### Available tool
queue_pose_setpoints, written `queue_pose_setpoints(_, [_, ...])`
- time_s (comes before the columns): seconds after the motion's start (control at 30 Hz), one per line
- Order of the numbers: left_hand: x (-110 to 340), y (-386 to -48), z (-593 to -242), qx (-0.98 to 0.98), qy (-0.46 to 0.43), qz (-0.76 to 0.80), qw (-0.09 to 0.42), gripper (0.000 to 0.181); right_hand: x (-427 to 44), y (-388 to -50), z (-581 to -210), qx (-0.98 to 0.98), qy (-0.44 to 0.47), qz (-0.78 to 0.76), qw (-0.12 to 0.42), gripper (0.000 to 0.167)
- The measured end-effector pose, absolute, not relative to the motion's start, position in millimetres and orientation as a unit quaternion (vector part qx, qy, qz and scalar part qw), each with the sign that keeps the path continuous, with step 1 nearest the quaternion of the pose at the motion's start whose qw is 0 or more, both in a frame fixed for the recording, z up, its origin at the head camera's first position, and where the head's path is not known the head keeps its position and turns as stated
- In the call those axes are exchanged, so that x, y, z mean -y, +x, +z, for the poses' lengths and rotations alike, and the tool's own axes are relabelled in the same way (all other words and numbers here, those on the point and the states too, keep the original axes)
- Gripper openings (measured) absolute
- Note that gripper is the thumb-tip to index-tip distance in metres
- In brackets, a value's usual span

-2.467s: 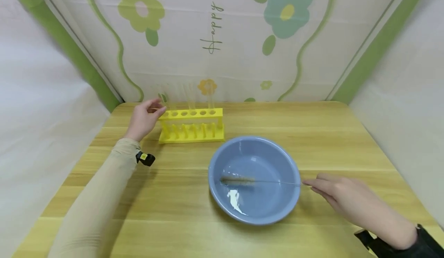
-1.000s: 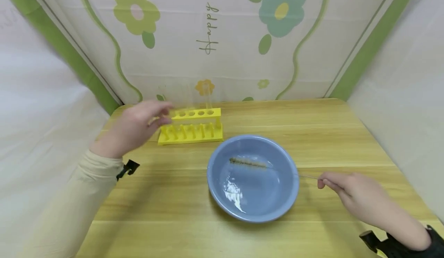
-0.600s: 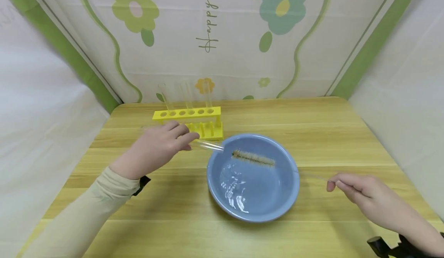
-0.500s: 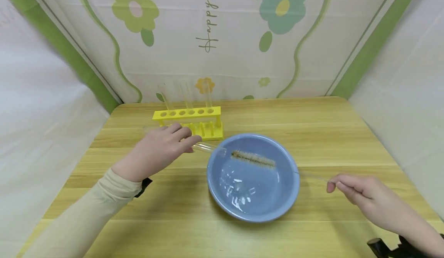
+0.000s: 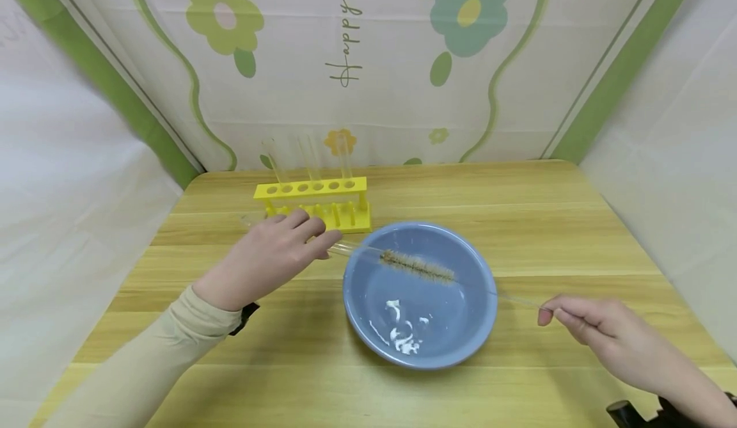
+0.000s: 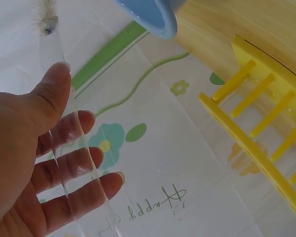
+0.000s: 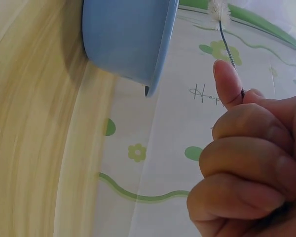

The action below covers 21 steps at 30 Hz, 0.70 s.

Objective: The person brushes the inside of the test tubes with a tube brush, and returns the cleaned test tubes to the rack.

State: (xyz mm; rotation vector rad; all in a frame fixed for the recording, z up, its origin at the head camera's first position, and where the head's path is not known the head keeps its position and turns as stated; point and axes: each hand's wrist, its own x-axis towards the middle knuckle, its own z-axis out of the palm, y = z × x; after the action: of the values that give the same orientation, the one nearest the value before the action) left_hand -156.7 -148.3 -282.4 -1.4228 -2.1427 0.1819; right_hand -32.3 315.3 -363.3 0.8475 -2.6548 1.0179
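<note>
My left hand [image 5: 267, 258] grips a clear glass test tube [image 5: 344, 247], tilted with its mouth over the basin's left rim. In the left wrist view the thumb and fingers lie round the tube [image 6: 64, 168]. My right hand [image 5: 599, 332] pinches the thin wire handle of a test tube brush [image 5: 417, 267] between thumb and forefinger, its other fingers curled. The brush's bristly head hangs over the blue basin [image 5: 423, 361], its tip at the tube's mouth; how far inside it reaches, I cannot tell. In the right wrist view the brush [image 7: 219, 12] rises from the fingertips.
Behind my left hand a yellow test tube rack [image 5: 340, 188] holds 3 clear test tubes [image 5: 311, 159], some leaning. Water glints in the basin, which stands mid-table on the wooden table [image 5: 547, 223]. A flowered cloth [image 5: 391, 108] hangs behind the table's far edge.
My left hand has brought the test tube from the rack towards the basin, its mouth now meeting the brush tip. My right hand has lifted the brush and drawn it slightly right.
</note>
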Motion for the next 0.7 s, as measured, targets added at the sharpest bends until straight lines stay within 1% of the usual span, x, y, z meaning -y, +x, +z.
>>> queue_pose_setpoints(0.2, [143.5, -156.1, -285.1, 0.791, -0.53, 0.081, 0.293, 0.027, -315.2, -34.0, -365.6, 0.889, 0.291, 0.341, 0.094, 0.047])
queue_pose_setpoints(0.43, [140.5, -154.9, -289.7, 0.786, -0.539, 0.07, 0.295, 0.034, -310.1, -34.2, -365.4, 0.889, 0.29, 0.342, 0.091, 0.046])
queue_pose_setpoints(0.57, [137.2, -152.8, -291.7, 0.786, -0.541, 0.069, 0.29, 0.034, -305.0, -35.3, -365.9, 0.888, 0.288, 0.348, 0.082, 0.044])
queue_pose_setpoints(0.7, [133.8, -151.0, -292.4, 0.784, -0.538, 0.08, 0.298, 0.035, -301.1, -36.7, -368.4, 0.88, 0.297, 0.364, 0.073, 0.044])
